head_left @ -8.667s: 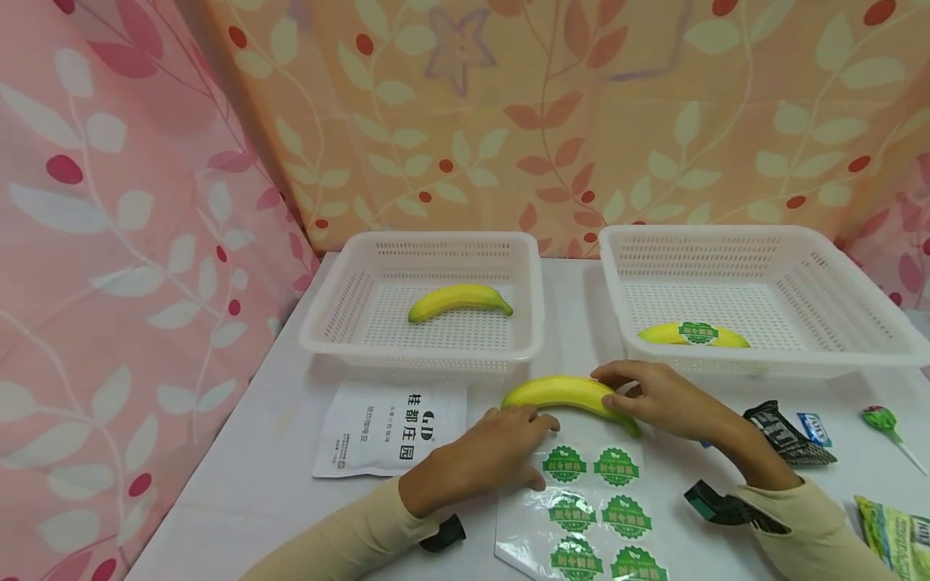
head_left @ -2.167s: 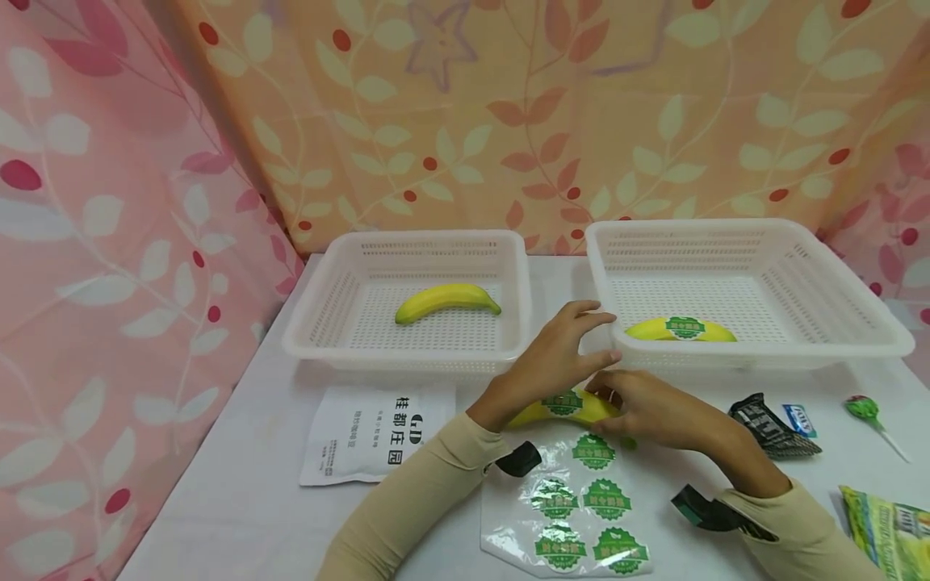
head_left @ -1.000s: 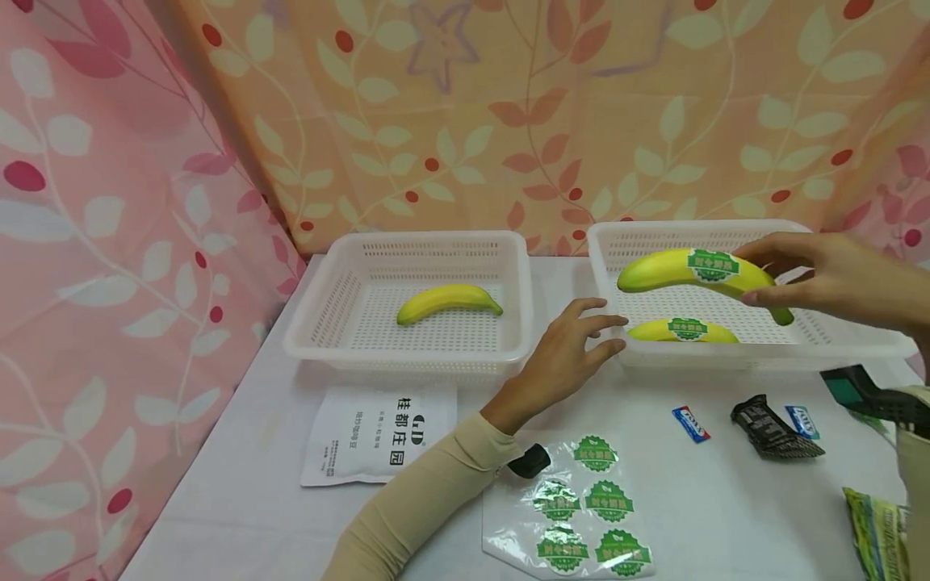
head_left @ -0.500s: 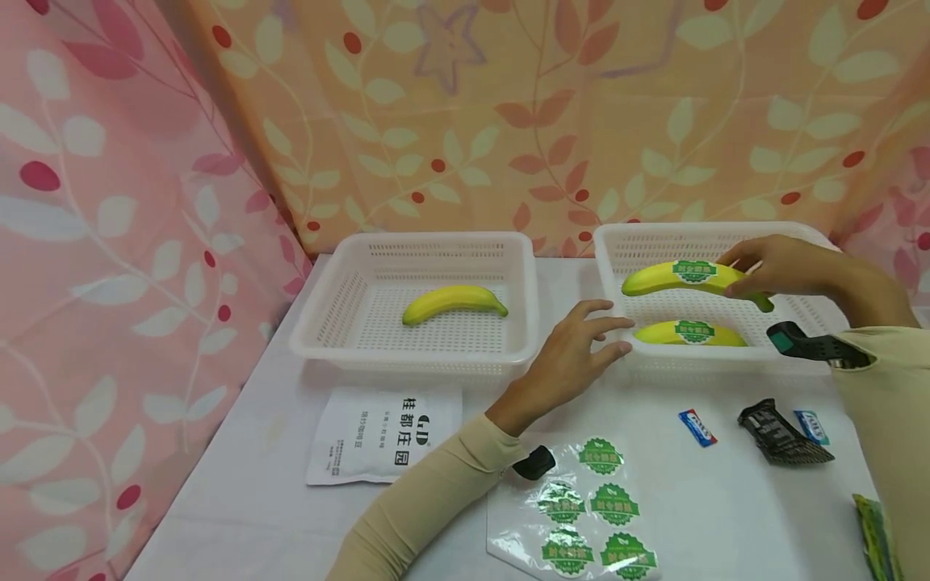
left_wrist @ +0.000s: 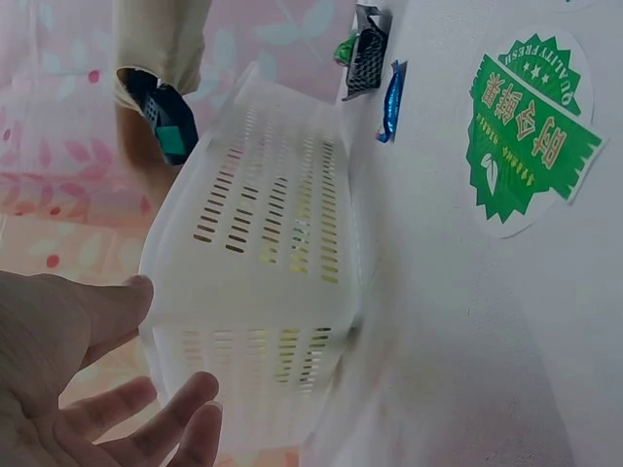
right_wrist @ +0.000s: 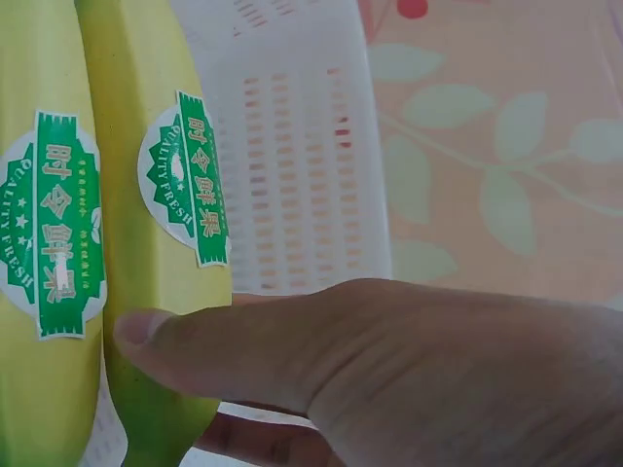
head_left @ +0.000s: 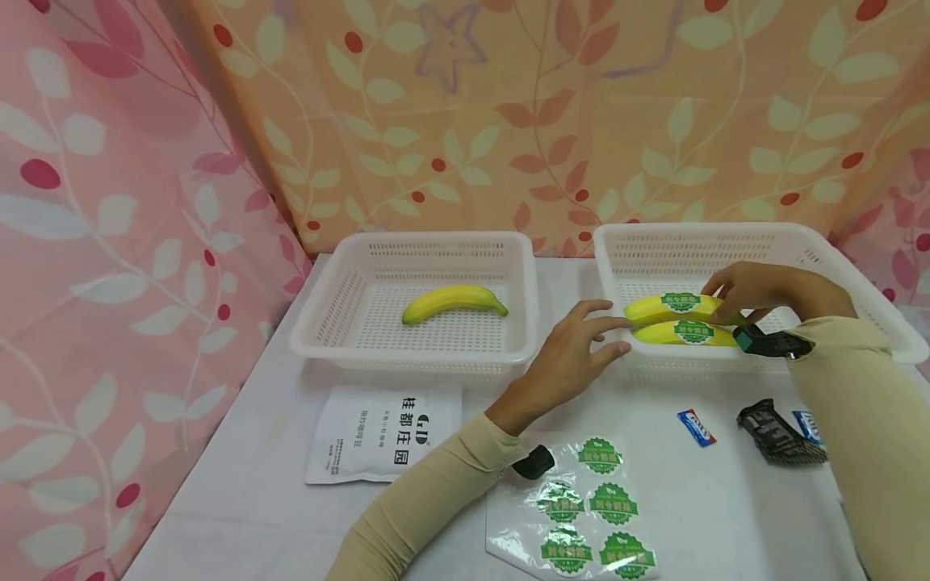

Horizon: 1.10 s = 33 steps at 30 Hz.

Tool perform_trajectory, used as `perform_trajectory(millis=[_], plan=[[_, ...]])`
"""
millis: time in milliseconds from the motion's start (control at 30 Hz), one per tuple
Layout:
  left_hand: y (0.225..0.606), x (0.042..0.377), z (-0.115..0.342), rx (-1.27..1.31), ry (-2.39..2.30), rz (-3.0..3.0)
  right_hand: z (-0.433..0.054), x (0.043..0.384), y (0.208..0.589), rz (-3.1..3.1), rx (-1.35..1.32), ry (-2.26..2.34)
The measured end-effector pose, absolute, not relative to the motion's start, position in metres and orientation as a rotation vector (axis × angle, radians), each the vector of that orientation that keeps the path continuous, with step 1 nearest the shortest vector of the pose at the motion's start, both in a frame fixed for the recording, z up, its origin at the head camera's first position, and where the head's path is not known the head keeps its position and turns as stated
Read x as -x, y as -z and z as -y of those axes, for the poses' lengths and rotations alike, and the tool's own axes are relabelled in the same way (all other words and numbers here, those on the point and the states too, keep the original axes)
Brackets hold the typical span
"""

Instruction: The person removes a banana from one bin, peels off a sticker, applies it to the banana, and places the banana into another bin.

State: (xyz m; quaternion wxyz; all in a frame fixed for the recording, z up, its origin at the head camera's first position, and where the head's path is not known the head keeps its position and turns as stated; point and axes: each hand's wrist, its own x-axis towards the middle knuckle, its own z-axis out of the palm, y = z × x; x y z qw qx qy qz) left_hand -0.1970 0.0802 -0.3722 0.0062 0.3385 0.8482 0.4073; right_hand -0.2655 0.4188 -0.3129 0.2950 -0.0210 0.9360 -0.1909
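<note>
My right hand (head_left: 773, 289) holds a yellow banana (head_left: 663, 308) by its stem end, thumb on the near side, inside the right white basket (head_left: 835, 349). A green round sticker (right_wrist: 191, 180) is on that banana. Side by side with it, against the basket's front wall, lies a second stickered banana (right_wrist: 44, 379). My left hand (head_left: 570, 355) is at the basket's front left corner, fingers loosely spread, fingertips at the rim. In the left wrist view its thumb (left_wrist: 122, 302) touches the rim.
A left white basket (head_left: 414, 353) contains one banana (head_left: 454, 304) without a sticker. In front lie a white coffee pouch (head_left: 381, 436), a sheet of green stickers (head_left: 523, 528), a small blue-and-red wrapped candy (head_left: 697, 428), a black packet (head_left: 777, 432) and another small wrapper (head_left: 808, 426).
Since the oldest frame, the banana on the table has gained a sticker. My right hand has carried it into the right basket and lowered it beside the other. The left hand moved to that basket's corner.
</note>
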Motion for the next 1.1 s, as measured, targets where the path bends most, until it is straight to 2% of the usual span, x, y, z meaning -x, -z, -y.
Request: perform_trajectory(millis=[367,600,900,1100], plan=[[0.372,0.196,-0.078,-1.06,-1.275,-2.653,-0.418,0.262,0.32,-2.432,0.004,0.562],[0.372,0.196,-0.078,-1.068,-1.259,-2.665,-0.417,0.253,0.315,-2.57,0.152,0.555],[0.372,0.196,-0.08,-1.071,-1.253,-2.669,-0.387,0.21,0.309,-2.972,0.301,0.561],[0.372,0.195,-0.08,-1.056,-1.252,-2.677,-0.359,0.173,0.324,-3.176,0.396,0.68]])
